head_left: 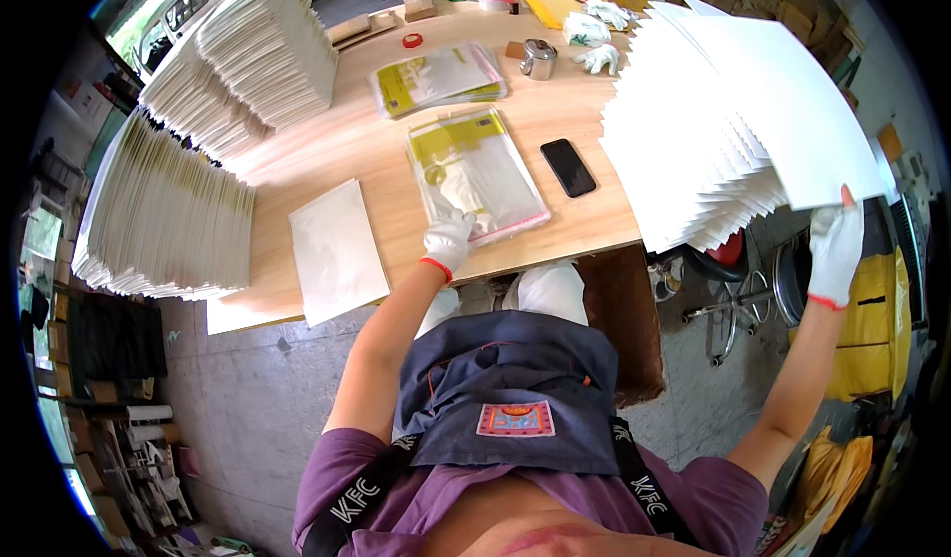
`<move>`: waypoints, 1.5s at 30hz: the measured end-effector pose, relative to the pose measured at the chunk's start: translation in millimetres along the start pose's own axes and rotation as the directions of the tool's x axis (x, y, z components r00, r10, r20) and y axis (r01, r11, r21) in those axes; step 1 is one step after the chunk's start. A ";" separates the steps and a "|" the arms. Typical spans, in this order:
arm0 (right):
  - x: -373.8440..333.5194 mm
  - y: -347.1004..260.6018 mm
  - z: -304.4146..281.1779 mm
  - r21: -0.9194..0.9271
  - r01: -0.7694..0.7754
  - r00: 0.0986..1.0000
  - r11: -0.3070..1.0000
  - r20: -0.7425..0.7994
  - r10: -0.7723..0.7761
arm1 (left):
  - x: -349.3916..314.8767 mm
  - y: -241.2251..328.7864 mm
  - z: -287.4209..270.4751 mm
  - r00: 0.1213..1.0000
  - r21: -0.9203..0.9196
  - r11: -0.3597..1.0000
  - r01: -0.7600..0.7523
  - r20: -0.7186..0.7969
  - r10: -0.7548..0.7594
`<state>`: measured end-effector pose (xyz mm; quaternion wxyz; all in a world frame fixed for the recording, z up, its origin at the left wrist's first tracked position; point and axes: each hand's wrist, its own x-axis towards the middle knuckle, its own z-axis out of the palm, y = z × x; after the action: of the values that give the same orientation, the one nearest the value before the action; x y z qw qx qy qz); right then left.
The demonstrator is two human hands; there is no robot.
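Observation:
My left hand [451, 239], in a white glove with a red cuff, rests at the lower left of a stack of clear plastic bags [510, 176] with yellow-green printing. Its fingers lie on the bag's surface, partly spread. Out to the right, my right hand [837, 250], gloved alike, grips a large white sheet [802, 101] by its near corner. That sheet is tilted above a fanned stack of white sheets [679, 141]. A single white sheet [340, 250] lies flat to the left of the bags.
Tall stacks of white flat pieces [178, 210] line the table's left side. A black phone [569, 168] sits right of the bags; more printed bags [436, 77] lie behind. Farther back are a metal container [538, 59], a glove [598, 59] and tape [495, 0]. A wheeled chair [728, 270] stands below the right edge.

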<state>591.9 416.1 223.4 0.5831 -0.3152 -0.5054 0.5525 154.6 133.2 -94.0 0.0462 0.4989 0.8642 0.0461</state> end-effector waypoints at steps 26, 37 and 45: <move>-254.5 281.9 22.9 0.394 -0.822 0.518 0.411 0.219 0.826 | -8.1 -17.4 -23.6 0.970 -0.482 0.873 -0.078 -0.238 -0.045; -278.8 242.8 68.8 0.325 -0.796 0.599 0.510 0.312 0.737 | -41.4 12.5 -18.0 0.890 -0.730 0.646 -0.222 -0.422 -0.171; -287.5 227.3 69.8 0.163 -0.754 0.635 0.636 0.429 0.642 | -28.9 85.9 58.9 0.945 -0.966 -0.257 -0.003 0.082 -0.318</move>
<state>487.3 169.3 -36.2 0.2684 -0.2890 -0.3317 0.8570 250.2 152.8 -140.6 0.3354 0.1457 0.5532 0.7485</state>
